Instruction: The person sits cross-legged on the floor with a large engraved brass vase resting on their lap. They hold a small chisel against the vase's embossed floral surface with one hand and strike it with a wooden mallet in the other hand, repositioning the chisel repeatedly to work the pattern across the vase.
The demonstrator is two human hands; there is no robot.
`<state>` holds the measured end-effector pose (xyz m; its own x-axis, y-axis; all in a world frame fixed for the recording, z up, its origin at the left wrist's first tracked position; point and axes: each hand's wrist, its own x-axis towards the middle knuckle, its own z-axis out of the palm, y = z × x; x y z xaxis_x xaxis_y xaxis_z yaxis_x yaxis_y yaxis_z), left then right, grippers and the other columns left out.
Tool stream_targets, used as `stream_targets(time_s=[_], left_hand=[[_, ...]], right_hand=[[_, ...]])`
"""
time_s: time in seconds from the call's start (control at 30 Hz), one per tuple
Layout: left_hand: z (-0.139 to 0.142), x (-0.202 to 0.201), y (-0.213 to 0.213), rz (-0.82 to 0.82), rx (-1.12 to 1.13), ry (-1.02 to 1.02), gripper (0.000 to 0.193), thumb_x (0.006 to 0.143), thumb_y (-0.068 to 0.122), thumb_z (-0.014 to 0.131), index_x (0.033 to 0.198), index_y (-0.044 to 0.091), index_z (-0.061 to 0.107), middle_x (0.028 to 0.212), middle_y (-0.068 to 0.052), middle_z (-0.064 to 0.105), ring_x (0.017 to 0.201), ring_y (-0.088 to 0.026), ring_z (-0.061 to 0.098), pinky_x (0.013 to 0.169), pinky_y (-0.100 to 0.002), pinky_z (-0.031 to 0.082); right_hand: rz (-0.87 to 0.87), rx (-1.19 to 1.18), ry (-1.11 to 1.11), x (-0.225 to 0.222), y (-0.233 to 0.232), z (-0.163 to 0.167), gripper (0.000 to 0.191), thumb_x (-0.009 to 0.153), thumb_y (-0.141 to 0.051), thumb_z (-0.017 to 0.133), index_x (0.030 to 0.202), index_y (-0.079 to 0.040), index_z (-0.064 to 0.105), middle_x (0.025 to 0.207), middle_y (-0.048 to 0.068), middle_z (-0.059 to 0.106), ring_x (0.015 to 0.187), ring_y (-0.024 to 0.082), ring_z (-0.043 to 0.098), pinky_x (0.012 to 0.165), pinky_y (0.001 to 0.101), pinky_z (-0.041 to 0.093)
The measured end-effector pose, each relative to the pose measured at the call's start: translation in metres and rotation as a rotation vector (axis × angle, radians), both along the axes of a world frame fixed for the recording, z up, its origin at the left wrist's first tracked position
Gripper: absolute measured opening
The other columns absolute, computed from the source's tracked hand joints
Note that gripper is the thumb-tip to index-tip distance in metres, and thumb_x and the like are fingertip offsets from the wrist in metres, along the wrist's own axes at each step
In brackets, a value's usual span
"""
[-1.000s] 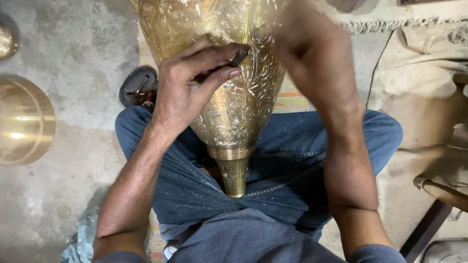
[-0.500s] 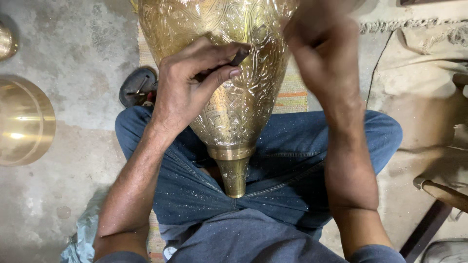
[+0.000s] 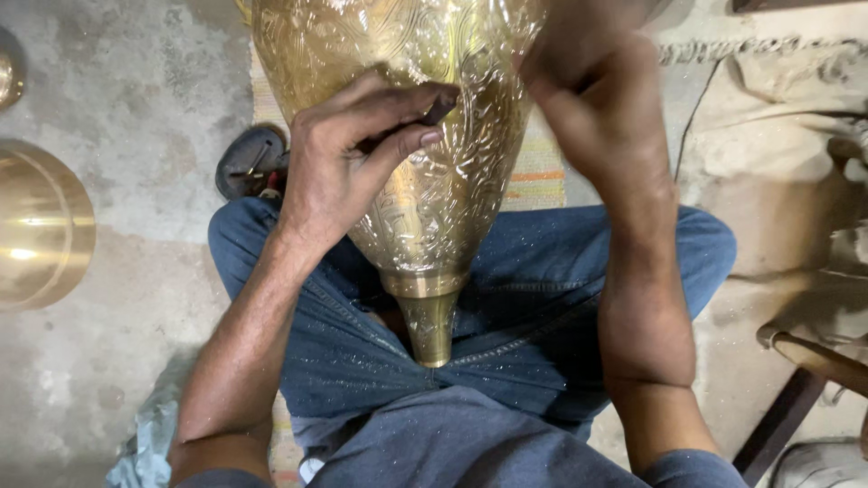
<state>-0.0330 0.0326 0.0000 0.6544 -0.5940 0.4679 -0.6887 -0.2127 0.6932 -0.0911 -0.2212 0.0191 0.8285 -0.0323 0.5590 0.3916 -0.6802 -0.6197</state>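
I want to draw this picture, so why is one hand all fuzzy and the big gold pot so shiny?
In the head view, the right hand is smeared by motion blur, while the left hand looks sharp; the brass vase throws back bright glare along its engraved side, and the brass bowl at the left edge glints too.

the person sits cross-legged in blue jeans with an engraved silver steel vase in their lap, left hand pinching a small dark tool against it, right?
Not quite. The engraved vase is golden brass, not silver steel, as the head view shows. The rest holds: the person sits cross-legged in blue jeans with the vase in their lap, and the left hand pinches a small dark tool against it.
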Motion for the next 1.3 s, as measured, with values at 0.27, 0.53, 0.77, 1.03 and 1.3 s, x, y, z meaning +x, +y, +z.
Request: stream_targets(time_s=[0.27,0.53,0.77,1.03,1.3], left_hand=[[0.002,0.0,0.0,0.021,0.024,-0.011,0.03,0.096,0.011,0.081,0.125,0.005,0.075,0.106,-0.008,0.076,0.087,-0.015,0.072,0.074,-0.028,0.061],[-0.001,-0.001,0.0,0.003,-0.015,-0.026,0.028,0.098,0.009,0.079,0.125,0.006,0.072,0.115,-0.01,0.075,0.103,-0.018,0.075,0.087,-0.029,0.066],[-0.013,-0.001,0.002,0.033,0.004,0.003,0.02,0.1,0.011,0.08,0.118,0.006,0.076,0.111,-0.01,0.076,0.096,-0.015,0.076,0.079,-0.026,0.066],[-0.032,-0.022,0.007,0.341,-0.474,0.183,0.031,0.102,0.0,0.079,0.13,0.006,0.068,0.105,-0.01,0.079,0.091,-0.017,0.08,0.074,-0.025,0.069],[-0.029,-0.046,0.001,0.283,-0.448,0.263,0.039,0.1,-0.007,0.079,0.136,0.002,0.065,0.122,-0.012,0.073,0.102,-0.018,0.078,0.088,-0.027,0.067]], right_hand=[[0.027,-0.229,-0.073,-0.001,-0.001,0.001,0.023,0.099,0.001,0.079,0.11,-0.007,0.06,0.097,0.008,0.067,0.081,0.024,0.071,0.071,0.0369,0.059],[-0.151,-0.365,-0.075,-0.004,0.007,0.009,0.027,0.084,-0.005,0.081,0.101,-0.006,0.061,0.092,0.006,0.071,0.086,0.022,0.072,0.074,0.044,0.058],[-0.172,-0.588,0.089,-0.011,0.0,0.006,0.03,0.095,-0.009,0.086,0.109,-0.007,0.06,0.096,0.009,0.069,0.095,0.027,0.068,0.088,0.0487,0.055],[-0.324,-0.516,-0.042,0.008,-0.021,-0.031,0.031,0.095,-0.006,0.079,0.116,-0.005,0.057,0.108,0.009,0.072,0.097,0.022,0.07,0.081,0.0438,0.054],[-0.32,-0.611,-0.109,0.007,-0.015,-0.028,0.029,0.093,-0.005,0.08,0.113,-0.005,0.058,0.093,0.009,0.07,0.083,0.024,0.069,0.077,0.0479,0.055]])
